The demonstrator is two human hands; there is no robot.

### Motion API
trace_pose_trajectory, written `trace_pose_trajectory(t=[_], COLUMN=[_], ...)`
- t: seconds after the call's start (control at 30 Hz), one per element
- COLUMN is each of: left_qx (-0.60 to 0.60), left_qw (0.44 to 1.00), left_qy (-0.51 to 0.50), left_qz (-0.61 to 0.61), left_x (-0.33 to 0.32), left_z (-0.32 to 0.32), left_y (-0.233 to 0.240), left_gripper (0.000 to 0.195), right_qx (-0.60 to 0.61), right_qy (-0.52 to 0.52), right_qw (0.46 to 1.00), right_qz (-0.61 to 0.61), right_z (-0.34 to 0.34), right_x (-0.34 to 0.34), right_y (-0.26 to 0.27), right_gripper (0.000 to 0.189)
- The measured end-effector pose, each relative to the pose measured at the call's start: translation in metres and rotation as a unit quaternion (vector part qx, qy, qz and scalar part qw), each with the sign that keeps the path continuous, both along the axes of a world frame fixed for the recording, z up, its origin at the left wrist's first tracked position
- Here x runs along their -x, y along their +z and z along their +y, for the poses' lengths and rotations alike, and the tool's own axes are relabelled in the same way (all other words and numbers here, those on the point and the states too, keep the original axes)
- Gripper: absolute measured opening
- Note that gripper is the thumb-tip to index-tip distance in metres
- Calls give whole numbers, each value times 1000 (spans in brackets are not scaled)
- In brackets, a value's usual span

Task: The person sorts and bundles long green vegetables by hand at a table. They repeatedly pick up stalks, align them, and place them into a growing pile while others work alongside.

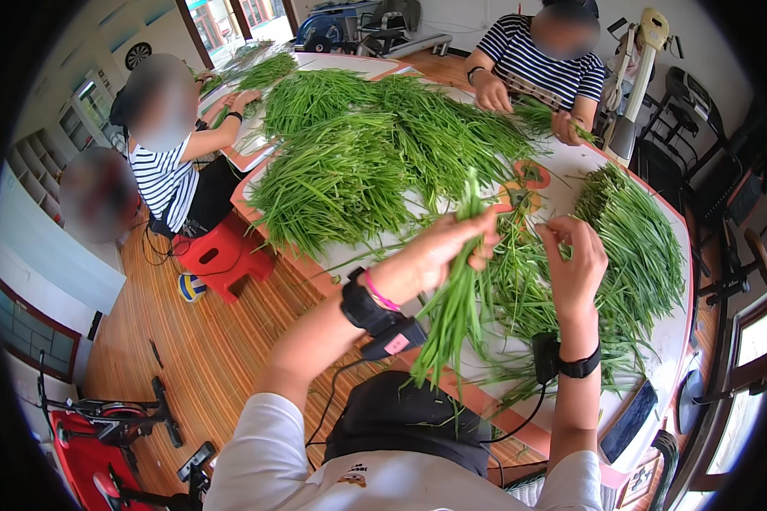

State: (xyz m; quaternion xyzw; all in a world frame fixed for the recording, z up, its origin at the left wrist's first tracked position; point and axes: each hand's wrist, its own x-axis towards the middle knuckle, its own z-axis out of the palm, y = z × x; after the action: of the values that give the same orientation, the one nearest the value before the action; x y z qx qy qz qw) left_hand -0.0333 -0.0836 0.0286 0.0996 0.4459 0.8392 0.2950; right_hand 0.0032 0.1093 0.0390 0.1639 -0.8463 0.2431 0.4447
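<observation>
My left hand (463, 246) is closed around a bunch of green garlic chives (455, 313). The pale cut ends stick up above the fist, and the long leaves hang down towards my lap. To the right, my right hand (572, 255) is raised with its fingers curled; thumb and forefinger are close together, and whether a stalk is between them cannot be seen. Loose, tangled chives (524, 281) lie on the table under and between the hands. Beyond my right hand is a neat pile of chives (639, 243) along the table's right side.
Large heaps of chives (332, 182) cover the white table (668, 358) ahead. A phone (629, 421) lies at its right edge. One person (166, 153) sits left on a red stool (220, 252); another person (537, 70) handles chives across the table. Cables (332, 396) run from my wrist devices.
</observation>
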Motion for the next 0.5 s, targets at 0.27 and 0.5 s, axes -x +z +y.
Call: trace_pose_trajectory(t=[0.27,0.5], left_qx=[131,468], left_qw=[983,720], left_qy=[102,301], left_qz=[75,415], left_x=[58,98], left_z=[-100,-160], left_y=[81,192], left_gripper=[25,24], right_qx=[-179,-183], right_qy=[-138,-153], right_qw=[946,906], right_qz=[-233,-349], right_z=[20,22], right_x=[13,7], right_y=[-31,-20], right_gripper=[30,38])
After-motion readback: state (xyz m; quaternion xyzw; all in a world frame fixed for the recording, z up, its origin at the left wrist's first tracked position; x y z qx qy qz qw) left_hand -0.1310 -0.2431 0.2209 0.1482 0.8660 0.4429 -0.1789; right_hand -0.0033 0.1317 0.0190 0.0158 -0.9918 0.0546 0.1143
